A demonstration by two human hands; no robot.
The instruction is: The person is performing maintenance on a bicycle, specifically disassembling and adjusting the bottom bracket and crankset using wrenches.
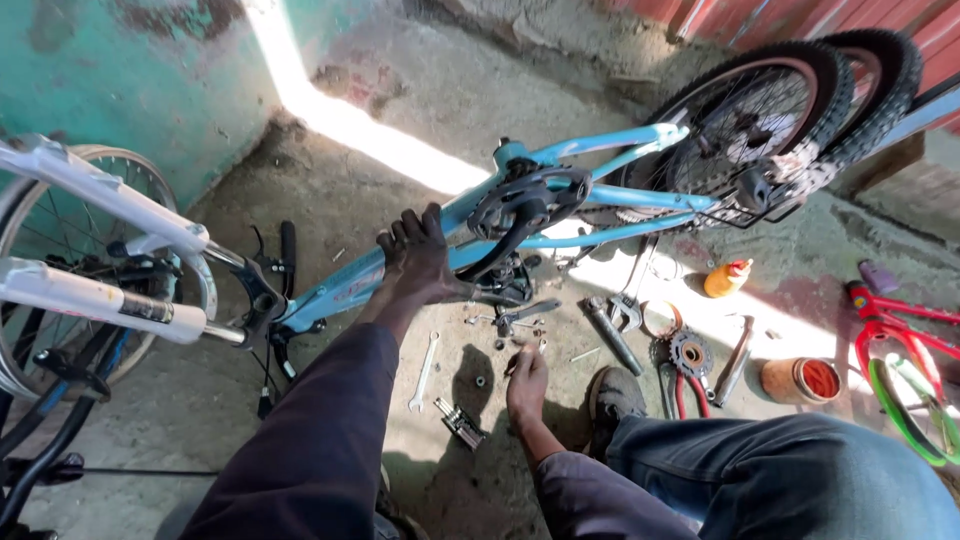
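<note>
Knee (800,470) in jeans fills the lower right. Blue frame (560,215) lies across the centre, long axis left to right; left hand (415,255) presses on it, fingers spread. Right hand (527,385), lower centre, pinches a small part (513,366) over the ground.

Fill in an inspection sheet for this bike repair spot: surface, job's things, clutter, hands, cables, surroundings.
Surface: bare concrete floor, stained, part sunlit, part shaded.
Job's things: blue bicycle frame upside down, black crank on top; small parts lie under it.
Clutter: wrench, red-handled pliers, sprocket, orange bottle, round orange tin, all scattered on the floor.
Hands: left hand pressed on the frame; right hand low over the small parts, fingertips down; whether it holds one cannot be told.
Cables: thin black cable hanging near the handlebar.
Surroundings: teal wall, white fork at left, red child's bicycle at right.
</note>
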